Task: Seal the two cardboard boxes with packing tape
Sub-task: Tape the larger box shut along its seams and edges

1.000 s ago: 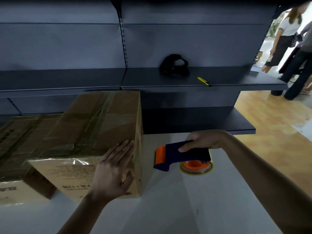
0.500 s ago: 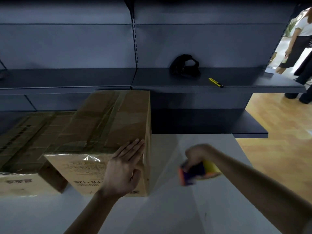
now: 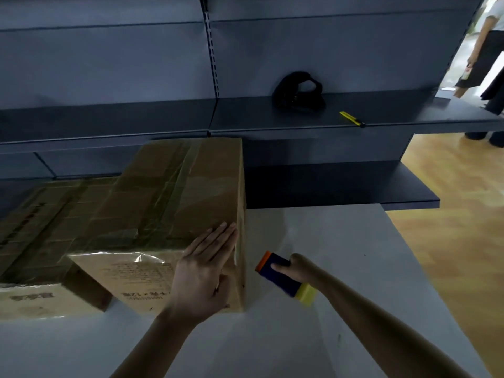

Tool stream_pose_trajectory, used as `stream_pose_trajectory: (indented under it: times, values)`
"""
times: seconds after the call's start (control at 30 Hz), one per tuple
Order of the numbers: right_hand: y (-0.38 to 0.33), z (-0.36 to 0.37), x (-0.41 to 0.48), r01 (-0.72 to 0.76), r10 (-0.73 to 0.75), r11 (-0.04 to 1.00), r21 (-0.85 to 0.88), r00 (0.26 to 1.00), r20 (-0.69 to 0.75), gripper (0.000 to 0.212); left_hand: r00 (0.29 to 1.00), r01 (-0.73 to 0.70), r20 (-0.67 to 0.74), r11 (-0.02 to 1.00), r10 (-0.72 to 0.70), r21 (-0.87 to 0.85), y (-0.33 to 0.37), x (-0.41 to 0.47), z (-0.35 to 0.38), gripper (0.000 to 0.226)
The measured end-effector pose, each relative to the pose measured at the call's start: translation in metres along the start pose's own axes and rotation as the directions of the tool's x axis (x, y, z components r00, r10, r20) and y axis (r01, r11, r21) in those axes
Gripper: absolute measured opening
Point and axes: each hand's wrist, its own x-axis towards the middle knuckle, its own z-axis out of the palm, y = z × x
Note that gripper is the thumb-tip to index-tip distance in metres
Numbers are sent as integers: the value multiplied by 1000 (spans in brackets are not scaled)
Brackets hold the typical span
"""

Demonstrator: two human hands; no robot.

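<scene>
Two tiers of dark shelving (image 3: 300,124) back the pale surface (image 3: 341,255) where the cardboard boxes sit side by side, the taller box (image 3: 185,203) at centre and the lower box (image 3: 41,241) to its left. Both look stiff yet dentable. Their glossy taped tops seem slippery, so corners should offer better purchase. The left hand (image 3: 204,271) lies flat on the taller box's near corner. The right hand (image 3: 298,268) grips a tape dispenser (image 3: 278,274) just beside it. A yellow knife (image 3: 351,119) rests on the shelf.

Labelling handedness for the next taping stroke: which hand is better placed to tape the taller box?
Right. The right hand grips the tape dispenser close beside the right side of the taller box. The left hand lies flat on its near corner, bracing it.
</scene>
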Motion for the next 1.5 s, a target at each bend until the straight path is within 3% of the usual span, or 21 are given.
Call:
stream_pose_trajectory:
  times: [0.13,0.27,0.33,0.37,0.47,0.53,0.6,0.67,0.73,0.8,0.83,0.9,1.0,1.03,1.1,1.17,1.23,1.3,1.37,1.4,1.5]
  values:
    - [4,27,12,0,-15,996,-89,986,-164,34,1000,8,8,1000,-8,-1,2,0,0,62]
    - [15,65,18,48,-8,994,98,927,-376,55,999,7,35,1000,-8,15,1,1,-3,64]
    - [22,81,22,16,34,995,96,868,-496,35,999,7,45,1000,-8,28,2,1,-3,65]
    - [19,84,17,48,-2,996,77,859,-512,23,999,7,50,1000,-9,31,2,1,-3,66]
    - [21,93,15,124,-89,992,26,834,-545,23,997,12,70,999,-14,30,1,0,-5,68]
    - [28,99,17,93,-60,995,47,881,-470,17,998,12,69,1000,-12,13,0,0,-6,69]
    - [21,101,12,-90,90,996,20,897,-432,46,998,12,60,1000,-10,-18,0,0,-8,68]
    - [-3,88,-4,-65,140,984,165,857,-495,51,999,13,51,999,-11,-51,-2,0,-9,66]
    - [-31,72,-32,192,65,882,431,855,-515,49,999,5,47,999,-3,-51,-2,0,-10,66]
    - [-63,57,-67,422,-65,585,693,875,-479,57,999,-11,45,1000,12,-19,-2,1,-10,65]
    - [-79,52,-84,455,-129,453,767,884,-449,65,999,-14,47,1000,15,-5,-1,1,-10,64]
    - [-101,58,-102,477,-237,300,826,876,-419,74,999,-16,47,1000,17,-18,-2,2,-7,63]
    - [-111,83,-109,611,-346,377,696,790,-506,68,999,-19,26,986,24,-168,-8,0,-8,60]
    - [-113,80,-111,595,-348,383,707,802,-486,59,1000,-6,24,959,13,-285,-11,-2,-12,60]
    - [-104,71,-106,601,-340,419,681,799,-496,65,998,57,62,832,-27,-552,-18,-8,-26,61]
    - [-88,52,-103,581,-328,589,562,807,-490,54,998,42,1,743,-55,-667,-33,-18,-44,60]
    - [-80,35,-93,489,-306,818,303,816,-490,29,980,-10,-166,807,-109,-591,-59,-33,-55,57]
    - [-77,23,-86,410,-338,910,56,815,-471,19,894,149,-278,819,-351,-554,-91,-53,-61,53]
    - [-87,18,-87,420,-404,905,-67,800,-443,11,711,397,-278,696,-645,-599,-118,-71,-66,49]
    - [-91,18,-86,436,-440,893,-116,786,-434,11,647,475,-268,652,-714,-591,-127,-78,-68,49]
    - [-100,14,-85,412,-494,867,-280,778,-387,5,571,548,-244,585,-784,-597,-146,-92,-66,37]
